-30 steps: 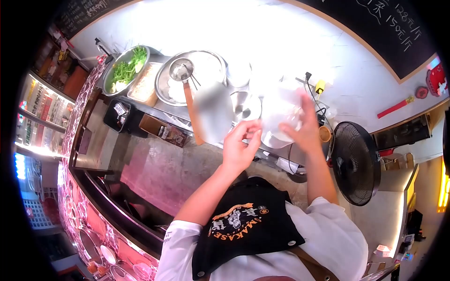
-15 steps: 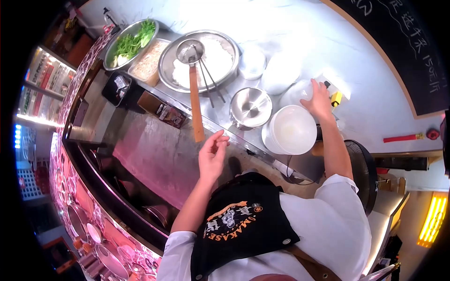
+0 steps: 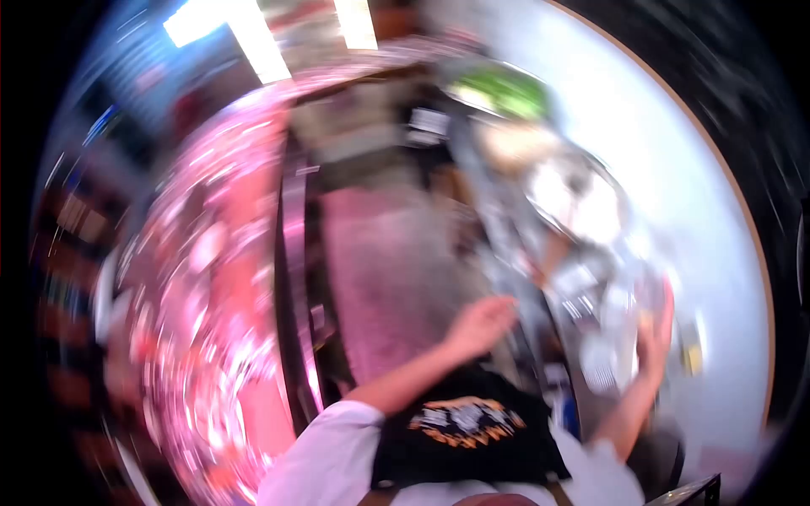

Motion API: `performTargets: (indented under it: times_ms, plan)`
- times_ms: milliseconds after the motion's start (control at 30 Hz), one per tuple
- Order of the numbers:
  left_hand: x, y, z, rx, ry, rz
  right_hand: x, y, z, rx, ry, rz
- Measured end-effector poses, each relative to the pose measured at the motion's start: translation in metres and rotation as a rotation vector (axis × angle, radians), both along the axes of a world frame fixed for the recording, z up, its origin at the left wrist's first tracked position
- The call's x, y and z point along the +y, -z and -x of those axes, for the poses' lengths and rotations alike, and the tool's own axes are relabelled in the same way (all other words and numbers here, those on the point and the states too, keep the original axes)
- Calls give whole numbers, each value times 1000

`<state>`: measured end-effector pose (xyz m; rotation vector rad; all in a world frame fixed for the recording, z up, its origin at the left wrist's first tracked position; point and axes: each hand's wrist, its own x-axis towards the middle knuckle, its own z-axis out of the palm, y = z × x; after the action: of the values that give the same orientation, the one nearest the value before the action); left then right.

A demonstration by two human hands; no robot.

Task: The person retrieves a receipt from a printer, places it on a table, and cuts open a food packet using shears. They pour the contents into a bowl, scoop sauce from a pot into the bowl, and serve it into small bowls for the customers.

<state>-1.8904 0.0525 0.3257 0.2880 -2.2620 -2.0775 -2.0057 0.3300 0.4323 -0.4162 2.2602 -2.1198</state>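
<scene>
Fingers of left hand [image 3: 483,325] loosely curled, holding nothing, hanging over the pinkish floor [image 3: 380,278] beside the steel tabletop [image 3: 506,228]; right hand [image 3: 654,333] up against pale round containers [image 3: 603,358], grip unreadable through blur. Looks mid-reach between items; next move needs a steadier view. Green leaves in shiny metal bowl [image 3: 498,88] further along

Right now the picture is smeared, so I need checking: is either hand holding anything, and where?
Left hand looks empty, fingers loose. Right hand: too blurred to tell.

A bowl of greens [image 3: 498,88] sits at the far end of the counter [image 3: 540,244], a wide pan [image 3: 582,202] nearer.
</scene>
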Motion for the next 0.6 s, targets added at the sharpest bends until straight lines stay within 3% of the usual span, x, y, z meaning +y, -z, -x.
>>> performTargets:
  times_ms: [33, 67, 133, 200, 267, 367, 400, 467, 533, 600]
  plan:
    - [-14, 6, -12, 8, -14, -175, -44, 15, -6, -20, -151, 29]
    - [-38, -9, -24, -31, 6, -51, -86, 30, -11, -48, -301, 56]
    - [-73, -6, -55, -11, -123, -196, -165, 74, -27, -157, -590, 41]
    - [-101, 2, -93, -2, -249, -270, -233, 69, -70, -406, -1027, 223]
    - [-128, 41, -139, 267, -579, -126, -290, 65, -113, -457, -1219, 193]
    - [-158, 24, -237, 34, -800, -119, -356, 69, -170, -459, -1463, 68]
    - [-163, 22, -267, 50, -861, -173, -377, 72, -187, -469, -1543, 17]
    - [-168, 61, -307, 343, -1027, -397, -419, 87, -226, -449, -1689, -22]
    - [-156, 69, -354, 280, -1260, -516, -450, 106, -266, -573, -1818, -185]
    - [-152, 85, -402, 288, -1551, -531, -487, 139, -304, -664, -1960, -119]
